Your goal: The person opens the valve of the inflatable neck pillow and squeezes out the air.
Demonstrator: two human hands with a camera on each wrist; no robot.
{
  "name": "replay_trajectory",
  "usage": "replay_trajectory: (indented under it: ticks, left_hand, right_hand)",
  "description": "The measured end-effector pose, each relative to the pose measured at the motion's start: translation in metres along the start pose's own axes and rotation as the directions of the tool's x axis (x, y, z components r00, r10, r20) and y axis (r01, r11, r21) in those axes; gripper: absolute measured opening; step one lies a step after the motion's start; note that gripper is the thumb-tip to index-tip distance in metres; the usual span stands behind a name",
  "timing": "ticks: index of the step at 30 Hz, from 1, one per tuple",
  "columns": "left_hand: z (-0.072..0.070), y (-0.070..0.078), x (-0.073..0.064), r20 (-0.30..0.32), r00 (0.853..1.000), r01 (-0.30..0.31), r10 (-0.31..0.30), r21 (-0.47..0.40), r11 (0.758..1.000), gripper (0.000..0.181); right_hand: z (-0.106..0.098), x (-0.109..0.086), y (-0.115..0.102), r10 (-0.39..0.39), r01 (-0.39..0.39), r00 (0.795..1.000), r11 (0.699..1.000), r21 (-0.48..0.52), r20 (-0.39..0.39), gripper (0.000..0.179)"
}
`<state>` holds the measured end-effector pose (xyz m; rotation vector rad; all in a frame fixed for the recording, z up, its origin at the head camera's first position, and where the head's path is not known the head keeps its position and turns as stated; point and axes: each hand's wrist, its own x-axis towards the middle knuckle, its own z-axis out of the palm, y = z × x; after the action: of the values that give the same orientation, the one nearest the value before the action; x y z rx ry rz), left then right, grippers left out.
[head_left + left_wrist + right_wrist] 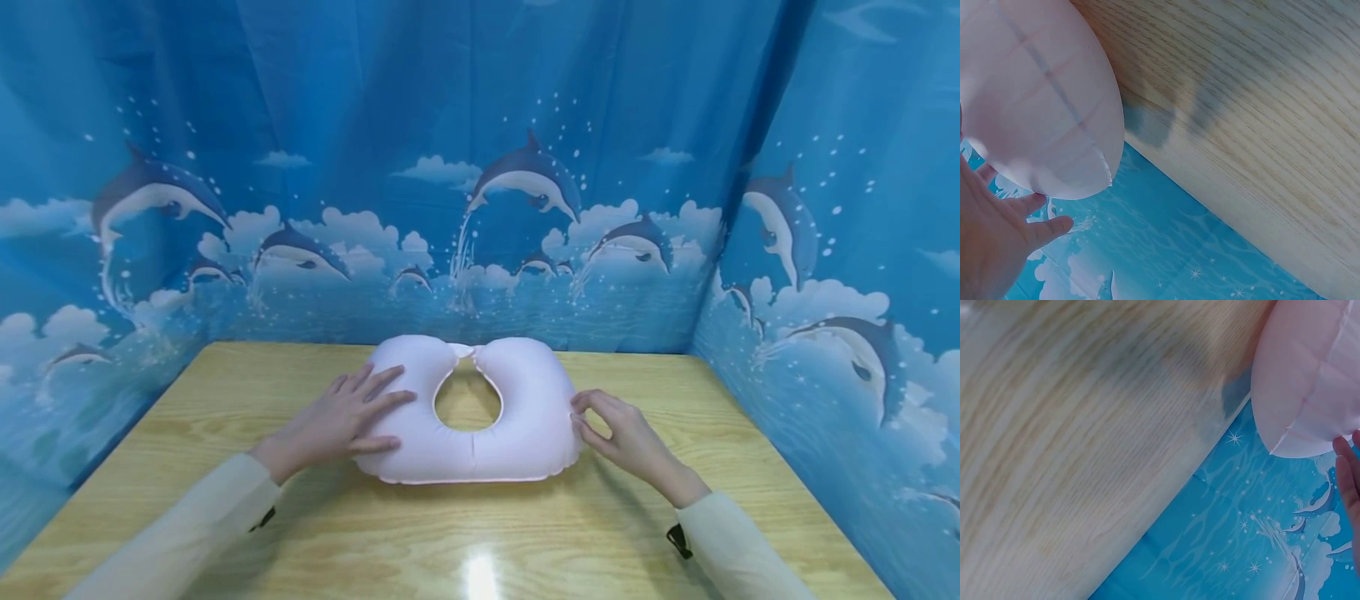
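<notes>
A pale pink inflatable neck pillow lies puffed up on the wooden table, its gap facing the back curtain. My left hand rests on its left lobe with the fingers spread and straight. At the pillow's right side, the thumb and fingertips of my right hand pinch a small whitish nub, perhaps a valve, on the edge. The left wrist view shows the left hand against the pillow's rounded side. Only fingers of the right hand enter the right wrist view, touching the pillow.
The pillow stands on a light wood-grain table. Blue curtains printed with dolphins and clouds hang behind the table and along both sides. A short whitish strap bridges the pillow's two ends.
</notes>
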<state>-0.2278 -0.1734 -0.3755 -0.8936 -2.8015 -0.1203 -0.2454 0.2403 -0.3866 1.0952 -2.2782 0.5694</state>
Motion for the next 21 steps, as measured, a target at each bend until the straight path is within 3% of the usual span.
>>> replay_trajectory:
  ticks: [3,11,21]
  left_hand:
    - [-0.0004,-0.0002,-0.0008,0.000,1.000,0.002,-0.002,-0.005,1.000,0.066]
    - [0.0020,-0.0028,-0.0020,-0.002,1.000,0.007,-0.007,-0.002,1.000,0.067]
    - [0.0012,-0.0040,-0.0031,-0.009,1.000,0.001,-0.001,-0.014,1.000,0.065]
  right_hand:
    - [-0.0008,0.0001,-0.0004,0.007,-0.007,1.000,1.000,0.010,0.015,0.017]
    - [0.0020,0.0008,0.0014,-0.038,0.038,0.999,0.999,0.013,-0.035,0.023]
    - [0.0007,0.0004,0.0039,-0.005,0.004,1.000,0.998,0.060,0.020,0.016]
